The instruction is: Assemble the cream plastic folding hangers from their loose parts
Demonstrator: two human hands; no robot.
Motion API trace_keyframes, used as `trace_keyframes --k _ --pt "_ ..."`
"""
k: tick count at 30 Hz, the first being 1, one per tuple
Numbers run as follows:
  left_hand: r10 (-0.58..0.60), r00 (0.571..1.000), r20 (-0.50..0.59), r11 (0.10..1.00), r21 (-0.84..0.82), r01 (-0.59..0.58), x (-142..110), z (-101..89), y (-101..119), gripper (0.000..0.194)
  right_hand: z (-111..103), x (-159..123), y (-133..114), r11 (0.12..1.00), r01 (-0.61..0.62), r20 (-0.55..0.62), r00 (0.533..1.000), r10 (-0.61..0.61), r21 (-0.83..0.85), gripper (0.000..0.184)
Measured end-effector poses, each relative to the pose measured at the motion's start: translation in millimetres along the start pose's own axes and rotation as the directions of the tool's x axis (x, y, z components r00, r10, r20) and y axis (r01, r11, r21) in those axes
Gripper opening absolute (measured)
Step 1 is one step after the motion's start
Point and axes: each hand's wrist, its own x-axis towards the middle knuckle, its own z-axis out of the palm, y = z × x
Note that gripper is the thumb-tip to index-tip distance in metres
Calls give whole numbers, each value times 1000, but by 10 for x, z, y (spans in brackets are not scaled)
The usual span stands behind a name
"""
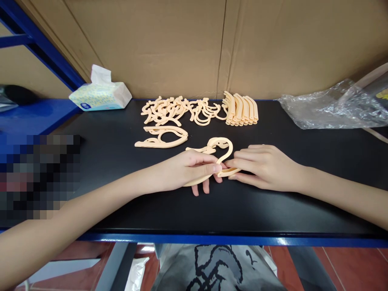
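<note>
My left hand (182, 167) is closed on a cream plastic hanger, pinching it by the base of its hook (229, 147), which curves upward. One arm of that hanger runs under the palm. Opposite it, my right hand (266, 167) grips a short curved hanger arm (228, 173) with thumb and fingers, its end meeting the hook's base. Whether the two parts are joined there is hidden by the fingertips. Just behind the left hand, a small cream piece (198, 150) lies on the table. Farther back rests a folded hanger (178, 131).
Along the back of the black table (127, 210) lie a pile of small cream pieces (163, 111), loose hooks (203, 115) and stacked hanger arms (241, 109). A tissue pack (101, 95) stands back left, clear plastic bags (336, 105) lie back right. Cardboard (169, 44) forms the rear wall.
</note>
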Motion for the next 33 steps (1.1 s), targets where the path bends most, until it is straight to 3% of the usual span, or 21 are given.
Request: trace_keyframes --k 33 --pt "30 999 -38 986 167 -23 -65 57 54 39 8 -10 3 997 -35 35 999 33 64 21"
